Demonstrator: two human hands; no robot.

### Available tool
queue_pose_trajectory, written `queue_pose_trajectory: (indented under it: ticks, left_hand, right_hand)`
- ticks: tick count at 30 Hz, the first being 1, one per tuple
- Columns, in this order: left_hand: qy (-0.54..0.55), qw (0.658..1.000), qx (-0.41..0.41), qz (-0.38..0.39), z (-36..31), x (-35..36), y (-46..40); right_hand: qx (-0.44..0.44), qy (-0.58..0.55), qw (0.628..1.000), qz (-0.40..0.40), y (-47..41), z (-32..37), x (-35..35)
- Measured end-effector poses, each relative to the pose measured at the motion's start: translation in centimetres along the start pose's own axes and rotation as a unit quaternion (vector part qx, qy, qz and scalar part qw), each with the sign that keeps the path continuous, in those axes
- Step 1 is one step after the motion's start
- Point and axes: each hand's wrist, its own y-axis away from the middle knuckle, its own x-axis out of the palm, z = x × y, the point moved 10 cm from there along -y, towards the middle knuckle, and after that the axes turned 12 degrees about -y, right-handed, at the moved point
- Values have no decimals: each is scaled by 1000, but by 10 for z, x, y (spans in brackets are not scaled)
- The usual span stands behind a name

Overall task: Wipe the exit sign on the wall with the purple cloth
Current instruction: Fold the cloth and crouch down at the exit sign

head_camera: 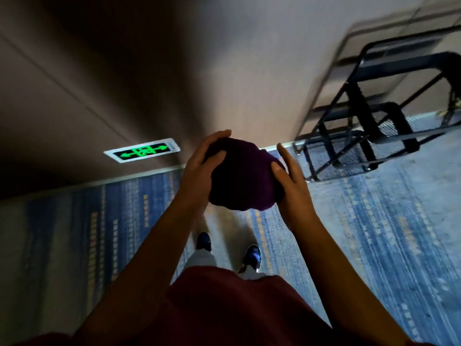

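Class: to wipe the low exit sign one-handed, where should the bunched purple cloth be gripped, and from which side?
Probably the rounded back of the purple cloth, with the left hand nearest the exit sign, leaving the bundle's far face bare towards the wall.

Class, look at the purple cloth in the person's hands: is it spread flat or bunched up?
Bunched up. The purple cloth forms a rounded wad cupped between the left hand and right hand.

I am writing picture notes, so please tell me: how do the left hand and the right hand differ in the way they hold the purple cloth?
The left hand curls over the top of the purple cloth; the right hand supports its side from below. Left fingers bend around it; right fingers point straighter, toward the wall. Both grip the bunched cloth.
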Motion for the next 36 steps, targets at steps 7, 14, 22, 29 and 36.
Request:
queue_pose_trajectory:
  ticks: [7,14,22,29,36]
  left_hand:
    - [81,991,-51,-89,32,-105,48]
    - [115,984,-28,-130,63,-231,98]
    - [92,992,-46,-76,108,-355,139]
    - [1,998,0,-61,104,-408,135]
    - [-66,997,34,-18,112,-446,98]
  right_hand:
    - [93,-48,983,150,26,-68,122]
    - [82,-20,986,141,59,-128,225]
    - [51,-11,992,111,100,-190,311]
    - [14,10,996,83,103,-208,352]
    - [3,-34,999,8,70,-226,363]
